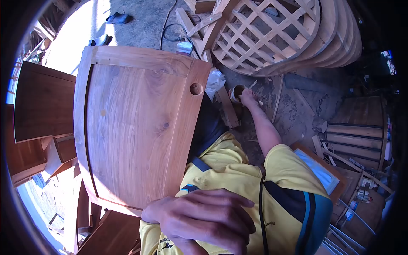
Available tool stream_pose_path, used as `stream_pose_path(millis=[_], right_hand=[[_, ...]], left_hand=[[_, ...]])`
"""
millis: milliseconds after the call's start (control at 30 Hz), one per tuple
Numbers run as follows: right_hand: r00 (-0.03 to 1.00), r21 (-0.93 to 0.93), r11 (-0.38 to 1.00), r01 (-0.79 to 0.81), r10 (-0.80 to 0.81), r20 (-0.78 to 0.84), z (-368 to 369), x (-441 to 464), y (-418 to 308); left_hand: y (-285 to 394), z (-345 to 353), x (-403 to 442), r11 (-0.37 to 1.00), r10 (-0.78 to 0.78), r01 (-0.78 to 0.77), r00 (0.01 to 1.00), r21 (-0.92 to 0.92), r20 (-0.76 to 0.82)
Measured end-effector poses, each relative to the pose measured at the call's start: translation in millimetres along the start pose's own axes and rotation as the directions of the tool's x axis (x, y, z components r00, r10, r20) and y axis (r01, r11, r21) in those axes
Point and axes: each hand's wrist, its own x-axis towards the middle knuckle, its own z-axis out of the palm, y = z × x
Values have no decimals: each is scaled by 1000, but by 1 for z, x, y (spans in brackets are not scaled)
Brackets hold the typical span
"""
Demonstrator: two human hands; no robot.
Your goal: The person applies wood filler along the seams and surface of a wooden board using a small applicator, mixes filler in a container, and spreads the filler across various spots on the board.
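A framed wooden panel (131, 123) with a round recess near its upper right corner lies at the left of my body. My left hand (204, 219) is held in front of my chest by the panel's lower edge, its fingers bent and slightly apart, with nothing seen in it. Stretched out to the floor, my right hand (248, 97) is at the rim of a small round container (238, 90). Its fingers reach to the container's opening, and their tips are hidden.
Round wooden lattice frames (263, 38) stand at the top right. A white plastic bag (215, 80) lies beside the panel's corner. Dark wooden panels (44, 102) are at the left. Slatted wood (357, 129) and scraps lie at the right. Sandals (119, 18) are on the floor.
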Motion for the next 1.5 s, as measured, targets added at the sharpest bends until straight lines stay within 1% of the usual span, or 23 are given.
stream_pose_path(millis=[67, 133, 200, 233, 300, 367, 400, 467, 500, 567, 600, 633, 700, 767, 833, 867, 900, 933, 967, 1033, 1100, 1233, 1500], right_hand=[[1000, 12, 1000, 14, -14, 16, 4, 9, 7], [997, 16, 1000, 26, -27, 68, 6, 8, 7], [992, 6, 1000, 28, -28, 119, 10, 20, 21], [990, 97, 992, 82, -92, 103, 26, 32, 39], [985, 187, 974, 125, -145, 94, 30, 29, 51], [963, 539, 820, -193, 52, 266, 4, 3, 58], [956, 527, 822, -214, 65, 287, 3, -5, 62], [973, 815, 543, -201, 17, 229, 6, -21, 78], [971, 811, 543, -218, 34, 239, 3, -31, 86], [977, 901, 391, -187, -19, 210, -7, -43, 91], [976, 923, 333, -191, -36, 215, -12, -49, 95], [978, 926, 327, -187, -30, 208, -16, -56, 99], [982, 973, 181, -145, -94, 164, -28, -65, 103], [980, 983, 143, -120, -144, 140, -56, -83, 97], [968, 990, 115, -86, -227, 111, -95, -103, 72], [960, 993, 118, -3, -277, 36, -114, -113, 57], [945, 990, 118, 79, -325, -36, -134, -121, 41], [936, 987, 125, 99, -349, -49, -153, -132, 20], [920, 953, 175, 246, -351, -173, -169, -145, -3], [837, 818, 288, 497, -406, -366, -177, -153, -34], [637, 497, 400, 770, -524, -566, -195, -164, -70], [563, 229, 538, 811, -614, -553, -206, -170, -102], [619, -66, 693, 718, -679, -394, -242, -186, -123]], left_hand=[[-7, 1, 5, 984, 144, -135, 987, -119, 72], [-5, 3, 7, 990, 84, -75, 994, -120, 70], [-18, 4, 2, 965, 242, -239, 970, -108, 11], [-19, 4, 0, 950, 295, -294, 956, -100, -11], [-8, 4, -4, 996, 75, -79, 994, -50, -83], [-15, 6, -5, 994, 58, -78, 971, -80, -234], [-13, 8, -5, 996, 9, -31, 968, -83, -250], [-12, 11, 0, 991, -40, 10, 974, -133, -223], [-15, 10, 4, 986, -27, -2, 985, -165, -172], [-24, 13, 1, 988, -21, -2, 989, -153, -149], [-32, 13, 0, 980, 75, -95, 990, -173, -123], [-28, 14, 3, 981, 68, -85, 993, -174, -101], [-24, 17, 6, 982, 67, -78, 995, -172, -68], [-30, 19, 3, 987, 95, -101, 994, -126, -57], [-26, 0, 2, 1000, -19, 19, 1000, -1, 16], [-27, -8, -6, 965, -55, 74, 995, 251, -80], [-31, -18, -18, 867, -63, 147, 980, 475, -188], [-39, -31, -27, 587, -92, 259, 963, 767, -254], [-50, -45, -36, 210, -96, 344, 939, 915, -330], [-80, -62, -62, -254, -166, 471, 839, 845, -518], [-101, -75, -85, -267, -164, 506, 815, 820, -556], [-107, -80, -91, -313, -153, 540, 783, 781, -603], [-104, -85, -94, -228, -150, 546, 799, 806, -583]])
